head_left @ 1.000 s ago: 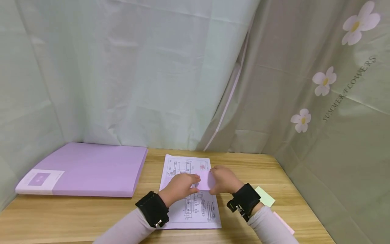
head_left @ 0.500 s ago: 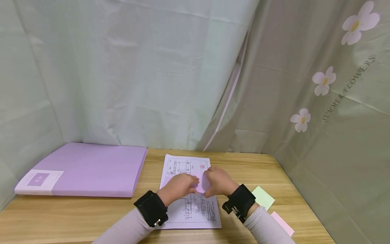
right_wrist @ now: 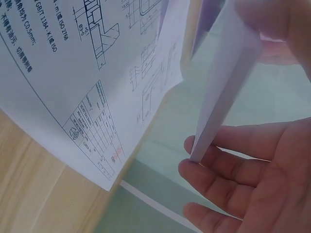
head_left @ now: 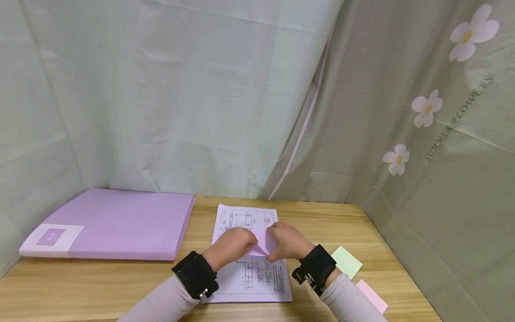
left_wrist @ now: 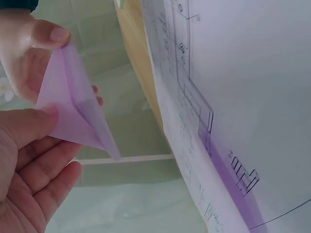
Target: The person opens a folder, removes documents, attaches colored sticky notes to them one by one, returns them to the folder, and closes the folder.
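A small purple sheet of paper point(head_left: 260, 248), creased into a pointed fold, is held between both hands above printed drawing sheets point(head_left: 257, 286). My left hand point(head_left: 231, 246) pinches it from the left; in the left wrist view the left thumb point(left_wrist: 34, 121) lies on its face, with fingers behind. My right hand point(head_left: 290, 242) grips the opposite side, its thumb point(left_wrist: 51, 35) at the paper's upper corner. In the right wrist view the folded paper point(right_wrist: 221, 92) shows nearly edge-on, its lower tip at the right hand's fingers point(right_wrist: 214, 179).
A large purple folder point(head_left: 120, 223) lies at the left of the wooden table point(head_left: 120, 286). Green point(head_left: 347, 262) and pink point(head_left: 372, 296) paper pieces lie beside the right forearm. Pale curtains point(head_left: 201, 98) hang behind and at both sides.
My right hand has moved left, toward the left hand. The purple paper has gone from a flatter square to a slanted fold, and my left fingers have curled in more.
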Demonstrator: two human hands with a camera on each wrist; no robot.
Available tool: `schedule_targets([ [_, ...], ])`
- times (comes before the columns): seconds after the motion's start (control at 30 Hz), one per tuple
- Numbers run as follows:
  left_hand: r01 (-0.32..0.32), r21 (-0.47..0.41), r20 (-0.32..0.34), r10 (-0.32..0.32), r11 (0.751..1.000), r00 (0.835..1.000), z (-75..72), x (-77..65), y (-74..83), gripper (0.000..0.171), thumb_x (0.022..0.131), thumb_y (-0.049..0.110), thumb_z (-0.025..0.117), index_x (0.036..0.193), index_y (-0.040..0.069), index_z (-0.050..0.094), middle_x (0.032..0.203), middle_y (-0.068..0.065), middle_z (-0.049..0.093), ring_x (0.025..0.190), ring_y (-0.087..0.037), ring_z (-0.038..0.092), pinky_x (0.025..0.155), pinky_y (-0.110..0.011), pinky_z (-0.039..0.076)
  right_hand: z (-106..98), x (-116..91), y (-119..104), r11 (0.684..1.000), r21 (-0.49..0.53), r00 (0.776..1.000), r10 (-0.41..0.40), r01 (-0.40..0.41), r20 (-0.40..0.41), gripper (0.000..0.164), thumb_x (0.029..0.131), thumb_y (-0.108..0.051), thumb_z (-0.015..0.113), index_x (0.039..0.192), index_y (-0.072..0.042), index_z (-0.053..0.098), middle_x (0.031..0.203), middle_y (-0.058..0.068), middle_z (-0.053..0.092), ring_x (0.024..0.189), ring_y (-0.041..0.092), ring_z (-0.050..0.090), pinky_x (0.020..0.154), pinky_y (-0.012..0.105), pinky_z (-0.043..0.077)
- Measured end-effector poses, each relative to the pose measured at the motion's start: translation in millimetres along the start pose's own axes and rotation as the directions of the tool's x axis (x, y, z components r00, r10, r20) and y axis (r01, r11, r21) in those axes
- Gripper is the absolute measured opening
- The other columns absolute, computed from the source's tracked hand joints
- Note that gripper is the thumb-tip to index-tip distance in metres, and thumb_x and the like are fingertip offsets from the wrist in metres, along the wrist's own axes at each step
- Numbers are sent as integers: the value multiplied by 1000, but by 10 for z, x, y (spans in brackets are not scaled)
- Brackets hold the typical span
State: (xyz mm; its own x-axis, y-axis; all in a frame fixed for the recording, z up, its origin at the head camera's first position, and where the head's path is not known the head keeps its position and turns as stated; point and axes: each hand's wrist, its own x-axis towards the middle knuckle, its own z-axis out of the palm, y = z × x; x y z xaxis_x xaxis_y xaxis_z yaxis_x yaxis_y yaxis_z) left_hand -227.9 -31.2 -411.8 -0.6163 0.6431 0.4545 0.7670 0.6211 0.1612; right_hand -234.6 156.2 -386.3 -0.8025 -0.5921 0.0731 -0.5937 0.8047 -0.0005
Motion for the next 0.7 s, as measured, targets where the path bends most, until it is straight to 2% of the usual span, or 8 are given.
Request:
schedule_targets([
  [0.1,30,3,-24,-30,1000,999,-30,0,-7,10,81,12,61,78,12,71,77,4,68,72,-11,63,67,-25,50,22,-10,15,999,44,1000,19,-20,21,61,57,-41,76,102,-1,61,92,4,61,82,15,53,70,25,46],
  [0.2,84,-30,-62,-85,996,994,-56,-5,-19,9,80,14,63,82,11,71,80,2,69,77,-13,64,70,-27,51,51,-24,51,987,155,999,28,-34,40,69,61,-37,76,113,4,57,106,12,62,93,20,57,81,32,47],
  [0.37,140,-84,-113,-149,986,982,-83,-21,-45,8,80,16,64,82,12,71,79,2,69,76,-13,65,71,-29,51,159,-46,147,927,372,998,40,-53,42,63,69,-29,75,115,7,53,105,16,61,96,25,58,82,36,48],
  [0.43,142,-82,-124,-151,987,981,-83,-27,-54,9,81,16,63,82,11,70,79,2,69,77,-13,65,72,-29,51,231,-59,170,891,449,998,57,-66,32,55,72,-27,74,112,5,55,99,13,62,90,23,58,78,34,49],
  [0.5,139,-85,-136,-150,987,979,-83,-33,-55,10,82,16,62,82,10,70,80,0,69,78,-15,65,73,-30,51,309,-72,170,843,533,997,80,-77,18,44,74,-23,72,107,3,58,94,10,63,84,18,58,73,30,50],
  [0.63,127,-102,-171,-143,987,975,-81,-35,-46,11,82,16,62,83,8,70,81,-2,69,80,-16,66,74,-31,52,466,-70,165,721,685,989,149,-104,-6,27,79,-17,67,101,-2,60,90,6,63,75,9,55,64,19,47],
  [0.7,125,-109,-188,-144,986,972,-82,-34,-45,10,82,16,63,83,9,70,81,-2,69,80,-16,66,74,-30,52,503,-58,161,658,746,983,180,-105,-20,21,81,-14,64,97,0,61,87,8,62,71,8,54,60,17,45],
])
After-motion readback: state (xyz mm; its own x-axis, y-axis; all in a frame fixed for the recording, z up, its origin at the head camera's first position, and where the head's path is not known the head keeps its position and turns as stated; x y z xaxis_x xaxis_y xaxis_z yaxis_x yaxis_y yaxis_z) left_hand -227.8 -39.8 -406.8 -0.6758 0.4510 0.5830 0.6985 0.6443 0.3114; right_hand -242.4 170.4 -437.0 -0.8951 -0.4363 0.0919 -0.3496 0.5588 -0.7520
